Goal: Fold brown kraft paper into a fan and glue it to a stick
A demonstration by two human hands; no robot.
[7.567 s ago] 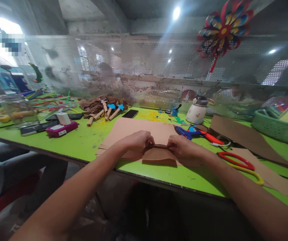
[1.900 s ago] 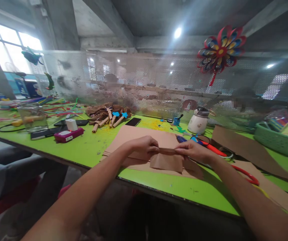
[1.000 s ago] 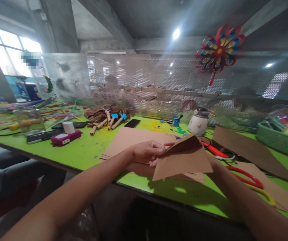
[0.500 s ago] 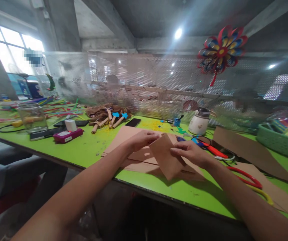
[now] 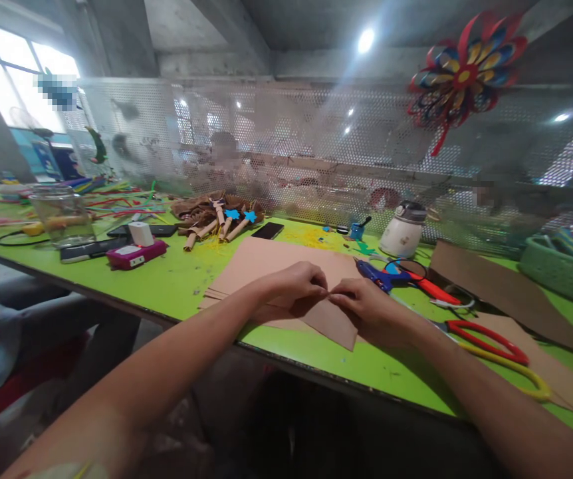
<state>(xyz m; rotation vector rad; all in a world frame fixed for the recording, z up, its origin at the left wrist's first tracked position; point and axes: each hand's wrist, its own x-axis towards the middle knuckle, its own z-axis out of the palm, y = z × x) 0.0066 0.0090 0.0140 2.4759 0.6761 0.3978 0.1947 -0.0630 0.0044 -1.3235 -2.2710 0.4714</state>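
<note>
Both my hands are pinching the edge of a folded piece of brown kraft paper [image 5: 335,324], fingertips almost meeting. My left hand [image 5: 302,287] is closed on it from the left, thumb and index finger pressed together. From the right, my right hand [image 5: 363,305] grips it the same way. One pointed corner of the piece hangs toward the table's front edge; its upper part is hidden by my fingers. Beneath lie several stacked brown paper sheets [image 5: 276,256]. Just beyond my right hand rests a blue glue gun [image 5: 379,274].
Scissors [image 5: 493,338] with red and yellow handles lie by my right forearm, near dark brown card [image 5: 496,283]. Farther back stand a white flask [image 5: 400,233] and a green basket [image 5: 556,271]. Leftward are a phone [image 5: 268,230], paper-stemmed crafts [image 5: 217,216], a purple box [image 5: 137,255] and a glass jar [image 5: 62,216].
The brown paper piece has been lowered and turned, so its broad face no longer stands up between my hands. My hands have come closer together. The view has shifted slightly.
</note>
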